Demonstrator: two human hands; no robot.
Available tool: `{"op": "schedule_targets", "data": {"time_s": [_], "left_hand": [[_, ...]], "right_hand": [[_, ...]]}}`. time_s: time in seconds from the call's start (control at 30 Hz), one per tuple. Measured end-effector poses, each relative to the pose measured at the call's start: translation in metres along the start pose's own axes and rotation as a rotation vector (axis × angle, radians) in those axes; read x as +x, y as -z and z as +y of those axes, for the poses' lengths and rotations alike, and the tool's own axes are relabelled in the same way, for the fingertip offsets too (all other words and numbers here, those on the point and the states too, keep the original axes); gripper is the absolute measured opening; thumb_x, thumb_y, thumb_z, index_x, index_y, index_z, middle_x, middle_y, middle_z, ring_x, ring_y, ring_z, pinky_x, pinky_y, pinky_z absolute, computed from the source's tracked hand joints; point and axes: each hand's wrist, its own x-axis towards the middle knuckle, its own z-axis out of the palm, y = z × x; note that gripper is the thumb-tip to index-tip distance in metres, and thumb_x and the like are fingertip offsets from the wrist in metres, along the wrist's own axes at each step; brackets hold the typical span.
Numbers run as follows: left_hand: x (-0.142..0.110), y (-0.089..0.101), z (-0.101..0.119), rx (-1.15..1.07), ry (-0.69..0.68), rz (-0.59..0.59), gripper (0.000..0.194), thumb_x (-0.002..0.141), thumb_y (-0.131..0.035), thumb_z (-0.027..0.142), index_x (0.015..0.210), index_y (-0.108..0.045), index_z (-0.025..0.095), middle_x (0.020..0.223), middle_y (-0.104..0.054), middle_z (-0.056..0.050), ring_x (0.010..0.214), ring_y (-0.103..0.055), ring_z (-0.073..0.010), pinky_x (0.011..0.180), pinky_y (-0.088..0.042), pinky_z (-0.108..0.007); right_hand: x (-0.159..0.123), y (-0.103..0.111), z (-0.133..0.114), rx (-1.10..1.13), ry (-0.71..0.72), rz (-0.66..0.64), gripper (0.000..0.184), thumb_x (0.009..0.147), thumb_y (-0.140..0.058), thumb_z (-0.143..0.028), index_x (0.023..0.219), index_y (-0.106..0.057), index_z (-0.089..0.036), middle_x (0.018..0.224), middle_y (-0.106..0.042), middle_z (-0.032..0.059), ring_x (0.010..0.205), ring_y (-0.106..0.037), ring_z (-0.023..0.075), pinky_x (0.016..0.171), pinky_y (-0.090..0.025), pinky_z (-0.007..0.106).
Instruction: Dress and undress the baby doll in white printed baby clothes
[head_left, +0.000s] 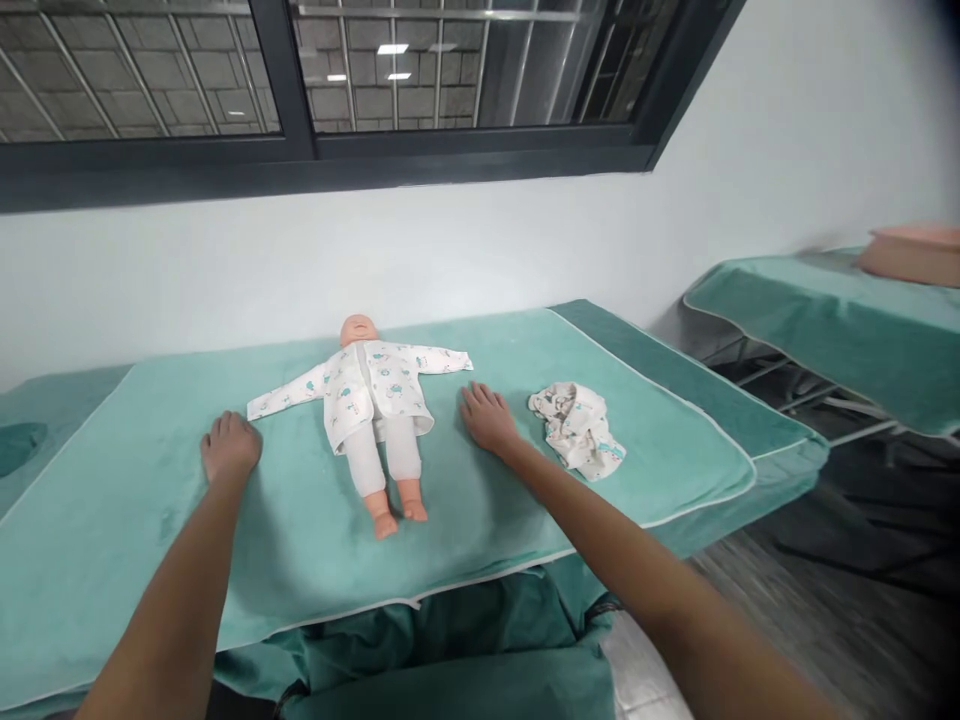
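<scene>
Where the doll (358, 328) lies: on its back on the green-covered worktop (675, 470), between the left hand (231, 448) and the right hand (489, 418), its head beyond both sets of fingers, its bare feet (384, 524) on the near side of them.
Left fingers: a little apart, bent at the knuckles, resting on the worktop with nothing seen in them; one sleeve (289, 395) ends just beside them, and I cannot tell whether they touch its cuff.
Right fingers: loosely spread, palm down and empty, just short of the other sleeve (442, 360).
Jacket (375, 385): white with small prints, between the two sets of fingers, sleeves stretched out towards either side; no doll hands show at the cuffs, so I cannot tell how far the arms reach inside.
Trousers (403, 455): white, between the hands, ending above the ankles.
Crumpled cloth (577, 430): a loose printed heap to the right of the right fingers, well apart from the doll.
Doll's handling: probably fairly light, smooth and firm at head and feet, so a little slippery there; best lifted with one hand under neck and head, the other under the hips.
Jacket's handling: likely thin, soft and limp; best taken by the cuffs or the lower edge.
</scene>
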Motion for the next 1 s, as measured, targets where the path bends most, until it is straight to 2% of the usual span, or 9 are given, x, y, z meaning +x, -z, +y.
{"op": "schedule_targets", "data": {"time_s": [0.13, 0.27, 0.47, 0.63, 0.73, 0.8, 0.9, 0.93, 1.0], "left_hand": [[-0.006, -0.001, -0.007, 0.007, -0.007, -0.048, 0.059, 0.1, -0.027, 0.035, 0.146, -0.05, 0.006, 0.162, -0.038, -0.023, 0.152, -0.032, -0.0373, 0.121, -0.025, -0.058], [-0.006, -0.001, -0.009, 0.003, 0.018, -0.082, 0.064, 0.1, -0.025, 0.039, 0.151, -0.045, 0.006, 0.165, -0.034, -0.022, 0.154, -0.027, -0.0367, 0.123, -0.022, -0.058], [-0.012, 0.002, -0.005, -0.011, 0.031, -0.082, 0.063, 0.099, -0.027, 0.038, 0.151, -0.046, 0.007, 0.165, -0.034, -0.022, 0.154, -0.028, -0.0373, 0.122, -0.02, -0.059], [-0.027, 0.013, -0.013, -0.025, -0.023, -0.075, 0.058, 0.099, -0.028, 0.037, 0.141, -0.054, 0.008, 0.16, -0.042, -0.022, 0.15, -0.032, -0.0396, 0.12, -0.024, -0.061], [-0.037, 0.025, -0.012, -0.104, -0.021, -0.115, 0.056, 0.096, -0.034, 0.038, 0.138, -0.054, 0.007, 0.152, -0.049, -0.025, 0.144, -0.041, -0.0393, 0.118, -0.031, -0.058], [-0.048, 0.037, -0.001, -0.237, -0.056, -0.111, 0.056, 0.094, -0.04, 0.038, 0.139, -0.052, 0.007, 0.15, -0.05, -0.026, 0.142, -0.044, -0.0372, 0.117, -0.035, -0.054], [-0.072, 0.063, 0.038, -0.523, -0.209, -0.06, 0.053, 0.091, -0.051, 0.039, 0.137, -0.054, 0.013, 0.147, -0.054, -0.021, 0.139, -0.049, -0.0345, 0.117, -0.037, -0.051], [-0.082, 0.074, 0.056, -0.644, -0.235, -0.081, 0.051, 0.091, -0.054, 0.041, 0.136, -0.056, 0.017, 0.146, -0.056, -0.018, 0.134, -0.054, -0.0334, 0.114, -0.04, -0.051], [-0.101, 0.1, 0.094, -0.93, -0.255, -0.227, 0.052, 0.087, -0.063, 0.045, 0.133, -0.058, 0.021, 0.141, -0.06, -0.014, 0.123, -0.062, -0.031, 0.105, -0.049, -0.047]], "right_hand": [[-0.067, 0.014, 0.026, -0.043, 0.222, 0.028, 0.049, 0.106, -0.034, -0.034, 0.149, -0.052, -0.02, 0.161, -0.044, 0.012, 0.15, -0.038, 0.0283, 0.121, -0.031, 0.049], [-0.11, 0.049, 0.064, -0.181, 0.293, 0.081, 0.041, 0.102, -0.041, -0.028, 0.136, -0.063, -0.022, 0.148, -0.058, 0.015, 0.136, -0.052, 0.0304, 0.114, -0.035, 0.048], [-0.14, 0.084, 0.118, -0.401, -0.005, 0.118, 0.031, 0.095, -0.05, -0.032, 0.118, -0.07, -0.027, 0.134, -0.065, 0.0177, 0.121, -0.059, 0.036, 0.088, -0.045, 0.046], [-0.119, 0.109, 0.135, -0.131, -0.182, -0.011, 0.02, 0.09, -0.054, -0.038, 0.09, -0.069, -0.026, 0.101, -0.074, 0.016, 0.086, -0.068, 0.0305, 0.069, -0.044, 0.04], [-0.088, 0.142, 0.12, 0.256, -0.218, 0.014, 0.027, 0.088, -0.055, -0.048, 0.074, -0.061, -0.025, 0.071, -0.068, 0.007, 0.067, -0.063, 0.0245, 0.063, -0.045, 0.035], [-0.066, 0.167, 0.095, 0.555, -0.177, 0.07, 0.035, 0.086, -0.058, -0.056, 0.072, -0.059, -0.024, 0.066, -0.063, 0.003, 0.066, -0.061, 0.0216, 0.062, -0.049, 0.033], [-0.042, 0.198, 0.037, 0.921, -0.022, 0.039, 0.04, 0.081, -0.067, -0.062, 0.072, -0.062, -0.023, 0.07, -0.06, 0.0002, 0.071, -0.06, 0.0176, 0.069, -0.056, 0.032], [-0.036, 0.206, 0.015, 1.024, 0.022, 0.009, 0.04, 0.079, -0.07, -0.062, 0.075, -0.064, -0.023, 0.073, -0.061, 0.0, 0.073, -0.06, 0.0168, 0.071, -0.057, 0.031], [-0.029, 0.217, -0.03, 1.211, 0.078, -0.069, 0.041, 0.075, -0.076, -0.061, 0.08, -0.067, -0.021, 0.081, -0.065, 0.0008, 0.077, -0.063, 0.0159, 0.072, -0.06, 0.03]]}}
